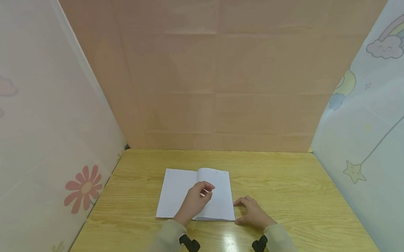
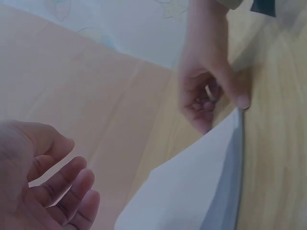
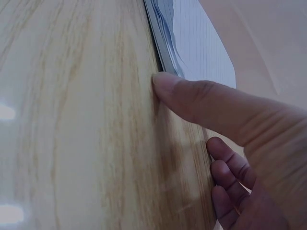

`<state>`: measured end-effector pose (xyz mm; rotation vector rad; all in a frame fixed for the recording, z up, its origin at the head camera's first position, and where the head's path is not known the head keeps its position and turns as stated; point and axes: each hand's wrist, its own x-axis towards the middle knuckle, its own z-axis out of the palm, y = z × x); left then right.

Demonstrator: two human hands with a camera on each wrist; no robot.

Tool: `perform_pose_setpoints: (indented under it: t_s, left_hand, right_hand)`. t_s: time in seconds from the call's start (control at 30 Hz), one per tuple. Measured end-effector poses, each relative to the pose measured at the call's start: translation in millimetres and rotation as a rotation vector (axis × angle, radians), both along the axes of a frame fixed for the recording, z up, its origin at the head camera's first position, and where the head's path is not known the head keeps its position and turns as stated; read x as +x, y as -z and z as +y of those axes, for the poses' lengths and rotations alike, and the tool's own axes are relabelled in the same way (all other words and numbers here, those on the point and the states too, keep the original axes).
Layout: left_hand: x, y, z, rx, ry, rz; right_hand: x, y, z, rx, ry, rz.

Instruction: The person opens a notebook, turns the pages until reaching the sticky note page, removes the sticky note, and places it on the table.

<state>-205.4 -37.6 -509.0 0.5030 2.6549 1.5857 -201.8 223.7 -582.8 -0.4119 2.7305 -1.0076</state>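
Note:
An open notebook [image 1: 215, 204] with ruled white pages lies on the wooden table, its right-hand pages bulging up a little near the fold. Above those pages is my left hand [image 1: 197, 198], fingers loosely bent with nothing in them; the left wrist view shows the same hand [image 2: 53, 177] apart from the paper. At the notebook's right edge, my right hand [image 1: 251, 212] rests on the table. Its thumb [image 3: 192, 98] is at the near right corner, and the other fingers are spread farther along that side. Whether the thumb touches the cover is hard to tell.
The wooden table [image 1: 296, 189] extends on both sides of the notebook. A tan sheet [image 1: 216, 71] hangs behind it. Patterned white panels stand at the left [image 1: 42, 124] and right [image 1: 379, 130]. Black wrist straps [image 1: 189, 244] are on both sleeves.

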Motion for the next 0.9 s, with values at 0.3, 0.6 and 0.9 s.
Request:
perform_pose_setpoints:
  t_s: [0.3,0.6,0.9]
  left_hand:
    - [2.9,23.3,20,-0.042,0.093,-0.045]
    - [3.6,48.2,28,-0.097,0.153,-0.089]
    - [3.2,75.1,32,-0.163,0.196,-0.062]
  right_hand:
    - [-0.3,1.4,0,0.008,-0.009,0.028]
    - [-1.0,1.7,1,0.006,-0.017,0.023]
    - [-0.5,-0.3,1,-0.008,-0.015,0.003]
